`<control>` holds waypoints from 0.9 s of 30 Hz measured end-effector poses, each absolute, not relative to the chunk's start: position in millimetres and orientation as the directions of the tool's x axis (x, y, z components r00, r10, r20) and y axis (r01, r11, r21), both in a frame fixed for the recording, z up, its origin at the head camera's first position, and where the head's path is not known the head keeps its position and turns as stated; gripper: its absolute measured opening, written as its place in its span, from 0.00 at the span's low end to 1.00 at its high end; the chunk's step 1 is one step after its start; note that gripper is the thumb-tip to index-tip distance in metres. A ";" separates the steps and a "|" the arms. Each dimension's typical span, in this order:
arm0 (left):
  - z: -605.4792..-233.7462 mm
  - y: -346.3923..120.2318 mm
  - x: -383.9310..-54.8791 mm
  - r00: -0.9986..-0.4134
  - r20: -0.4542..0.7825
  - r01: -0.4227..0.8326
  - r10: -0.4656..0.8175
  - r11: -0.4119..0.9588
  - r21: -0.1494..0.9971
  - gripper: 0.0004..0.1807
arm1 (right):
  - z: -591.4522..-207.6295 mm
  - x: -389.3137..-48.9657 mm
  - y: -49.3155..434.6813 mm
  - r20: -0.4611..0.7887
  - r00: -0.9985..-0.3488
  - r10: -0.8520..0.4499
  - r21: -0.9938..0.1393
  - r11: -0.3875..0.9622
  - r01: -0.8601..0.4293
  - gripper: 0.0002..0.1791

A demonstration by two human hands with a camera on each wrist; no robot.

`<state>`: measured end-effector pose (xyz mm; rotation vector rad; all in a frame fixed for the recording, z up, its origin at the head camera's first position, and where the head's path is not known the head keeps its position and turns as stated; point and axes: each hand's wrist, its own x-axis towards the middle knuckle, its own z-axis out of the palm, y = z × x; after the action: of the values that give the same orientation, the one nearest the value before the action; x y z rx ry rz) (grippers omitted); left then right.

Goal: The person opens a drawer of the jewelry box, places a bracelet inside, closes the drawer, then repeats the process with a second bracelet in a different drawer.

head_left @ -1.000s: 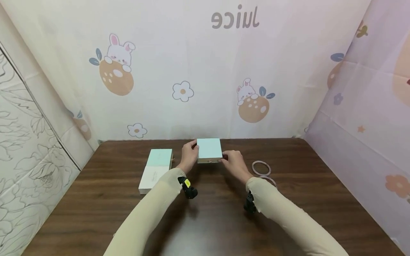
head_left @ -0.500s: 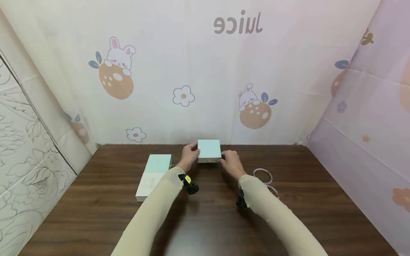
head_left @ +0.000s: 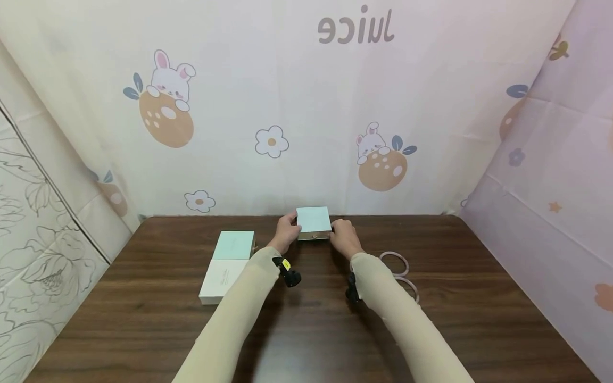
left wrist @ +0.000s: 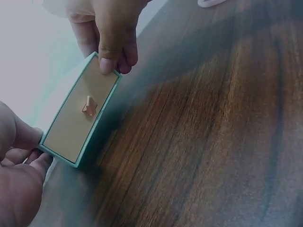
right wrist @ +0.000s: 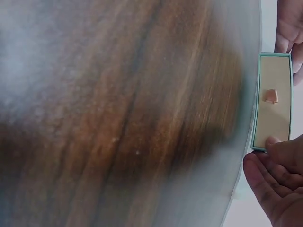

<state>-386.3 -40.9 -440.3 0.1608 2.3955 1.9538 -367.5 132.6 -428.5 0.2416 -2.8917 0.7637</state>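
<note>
A small mint-green box (head_left: 313, 221) sits on the dark wooden table (head_left: 306, 330) near its far edge. My left hand (head_left: 286, 233) grips the box's left side and my right hand (head_left: 342, 236) grips its right side. In the left wrist view the box's beige front face (left wrist: 78, 120) carries a small pull tab (left wrist: 89, 105); my right hand's fingertips (left wrist: 110, 52) pinch its far corner and my left hand (left wrist: 19, 175) holds the near end. The right wrist view gives the same face (right wrist: 273, 101) between my left hand (right wrist: 289, 33) and my right hand (right wrist: 277, 182).
A longer box (head_left: 226, 266) lies left of my hands, mint at the far end and white at the near end. Two pale pink rings (head_left: 395, 261) lie on the table to the right. Patterned cloth walls close in the back and both sides.
Both hands keep hold of the small box, which stays in place. My right forearm has swung a little to the left, and the head view has shifted slightly.
</note>
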 end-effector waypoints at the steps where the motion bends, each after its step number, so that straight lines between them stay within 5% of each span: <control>1: -440.9 -40.8 -387.2 -0.993 0.033 0.055 0.112 0.204 0.977 0.30 | -428.4 -367.8 132.6 0.172 -0.978 -0.119 -0.474 0.860 -0.188 0.08; 27: -450.5 -37.9 -388.8 -0.997 -0.003 0.017 0.077 0.265 0.964 0.27 | -434.2 -369.5 130.6 0.016 -0.991 -0.131 -0.476 0.871 -0.123 0.08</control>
<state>-388.8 -37.9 -450.5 0.0912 2.4588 1.8733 -369.5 130.6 -434.2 0.2078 -3.0544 0.7748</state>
